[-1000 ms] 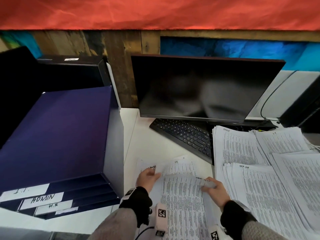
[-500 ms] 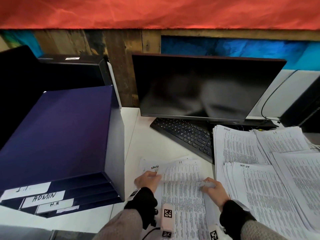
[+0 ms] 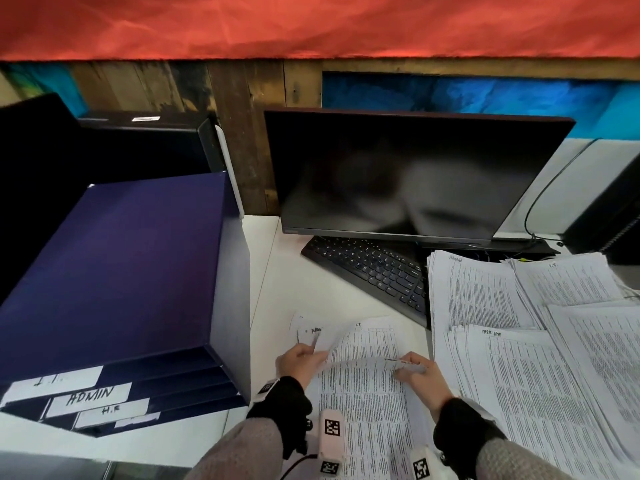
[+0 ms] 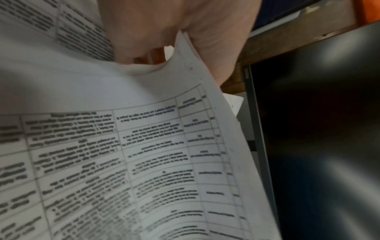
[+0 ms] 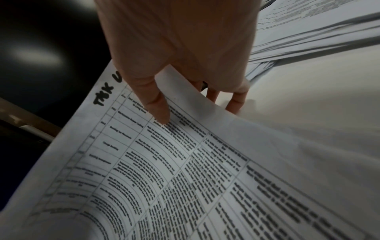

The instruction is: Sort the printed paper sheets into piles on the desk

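Top sheet (image 3: 363, 368) peeled higher off the stack (image 3: 367, 344) since a second ago. Right hand (image 3: 420, 374) pinches its corner; left hand (image 3: 299, 360) grips the stack's edge. Risk: two sheets lifting together, misfiled among piles (image 3: 519, 341).

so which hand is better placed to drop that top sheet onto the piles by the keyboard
Right, probably. The right hand already pinches the lifted top sheet at its far corner, and the sorted piles lie directly on that side. The left hand grips the sheets underneath, on the side away from the piles.
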{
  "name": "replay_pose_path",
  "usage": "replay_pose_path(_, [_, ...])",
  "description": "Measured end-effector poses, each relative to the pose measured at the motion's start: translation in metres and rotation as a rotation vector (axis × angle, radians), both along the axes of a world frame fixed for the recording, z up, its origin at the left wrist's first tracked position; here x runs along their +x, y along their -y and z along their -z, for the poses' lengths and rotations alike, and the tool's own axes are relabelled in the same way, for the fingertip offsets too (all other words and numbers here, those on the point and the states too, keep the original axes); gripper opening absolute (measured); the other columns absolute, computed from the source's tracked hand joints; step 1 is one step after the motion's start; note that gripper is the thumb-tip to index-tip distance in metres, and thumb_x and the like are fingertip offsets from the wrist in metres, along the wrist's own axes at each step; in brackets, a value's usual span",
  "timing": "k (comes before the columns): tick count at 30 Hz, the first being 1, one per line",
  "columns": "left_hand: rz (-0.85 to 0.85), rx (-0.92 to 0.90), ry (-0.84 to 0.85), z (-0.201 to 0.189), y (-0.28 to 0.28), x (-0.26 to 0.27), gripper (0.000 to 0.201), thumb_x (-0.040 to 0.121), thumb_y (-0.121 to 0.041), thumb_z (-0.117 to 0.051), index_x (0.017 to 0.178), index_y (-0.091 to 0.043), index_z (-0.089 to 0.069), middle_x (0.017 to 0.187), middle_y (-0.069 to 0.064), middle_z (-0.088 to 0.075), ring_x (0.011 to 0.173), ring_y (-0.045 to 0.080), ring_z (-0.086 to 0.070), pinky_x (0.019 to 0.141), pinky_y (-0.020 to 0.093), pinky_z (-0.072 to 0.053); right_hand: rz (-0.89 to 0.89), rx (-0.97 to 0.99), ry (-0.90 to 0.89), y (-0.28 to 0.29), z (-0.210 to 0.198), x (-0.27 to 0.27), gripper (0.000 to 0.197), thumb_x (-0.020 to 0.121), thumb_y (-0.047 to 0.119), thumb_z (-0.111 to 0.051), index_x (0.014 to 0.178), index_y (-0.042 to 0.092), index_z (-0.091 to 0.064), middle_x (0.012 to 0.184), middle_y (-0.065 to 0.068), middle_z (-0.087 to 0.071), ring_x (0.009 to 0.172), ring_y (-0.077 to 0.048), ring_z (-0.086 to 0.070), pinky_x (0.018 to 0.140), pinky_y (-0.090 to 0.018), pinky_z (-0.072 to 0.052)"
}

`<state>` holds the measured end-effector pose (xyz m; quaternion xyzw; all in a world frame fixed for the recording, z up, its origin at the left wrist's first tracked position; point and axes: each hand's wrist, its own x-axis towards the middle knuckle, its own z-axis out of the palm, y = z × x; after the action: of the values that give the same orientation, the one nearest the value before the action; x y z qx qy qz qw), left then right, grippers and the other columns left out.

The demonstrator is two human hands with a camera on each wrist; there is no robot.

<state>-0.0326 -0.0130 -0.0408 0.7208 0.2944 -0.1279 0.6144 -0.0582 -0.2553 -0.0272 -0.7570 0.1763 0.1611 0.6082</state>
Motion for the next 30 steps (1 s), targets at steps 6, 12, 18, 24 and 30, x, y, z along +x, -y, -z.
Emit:
replay_pose_path(6, [0.089,-0.008,0.014,0.0,-0.001,-0.014,0.026,0.06,-0.039,-0.075,0.067,-0.021,-0.058,0.076,-0.002,-0.064,0.074,0.012,-0.058,0.074,0.026,-0.049,0.014,0.065,0.026,-0.005,-0.006,-0.002,0.024,0.079,-0.014,-0.059,0.065,0.006,-0.055,0.063,-0.001,-0.057,0.065,-0.012,-0.055,0.063,-0.019,-0.042])
replay_pose_path(12, [0.067,-0.036,0.018,-0.007,-0.005,0.005,0.03,0.056,-0.036,-0.077,0.08,-0.02,-0.072,0.086,-0.001,-0.074,0.088,0.02,-0.068,0.087,0.039,-0.055,-0.001,0.081,0.104,-0.007,-0.018,0.016,0.016,0.08,-0.01,-0.063,0.07,0.002,-0.062,0.079,-0.013,-0.062,0.08,-0.021,-0.056,0.072,-0.022,-0.046])
replay_pose_path(18, [0.012,-0.106,0.168,-0.003,-0.017,0.045,0.028,0.058,-0.038,-0.076,0.083,-0.027,-0.075,0.091,-0.004,-0.075,0.09,0.02,-0.07,0.09,0.047,-0.053,0.04,0.105,0.195,-0.012,-0.037,0.037,0.025,0.079,-0.014,-0.061,0.069,0.006,-0.07,0.095,-0.001,-0.067,0.088,-0.014,-0.062,0.067,-0.018,-0.048])
replay_pose_path(24, [0.038,-0.208,0.326,-0.067,-0.015,0.054,0.022,0.084,-0.009,-0.069,0.105,-0.014,-0.068,0.102,0.002,-0.073,0.095,0.018,-0.069,0.087,0.038,-0.055,0.119,0.18,0.212,0.004,-0.051,0.039,0.012,0.085,0.003,-0.064,0.095,0.006,-0.069,0.098,-0.011,-0.073,0.096,-0.026,-0.067,0.088,-0.037,-0.052])
replay_pose_path(30, [0.225,-0.066,0.252,-0.068,-0.019,0.046,0.018,0.085,-0.012,-0.067,0.102,-0.018,-0.07,0.098,-0.001,-0.073,0.097,0.018,-0.068,0.089,0.036,-0.054,0.093,0.247,0.131,0.018,-0.075,0.034,0.019,0.088,0.001,-0.056,0.104,0.005,-0.065,0.096,-0.009,-0.073,0.088,-0.023,-0.07,0.077,-0.033,-0.052])
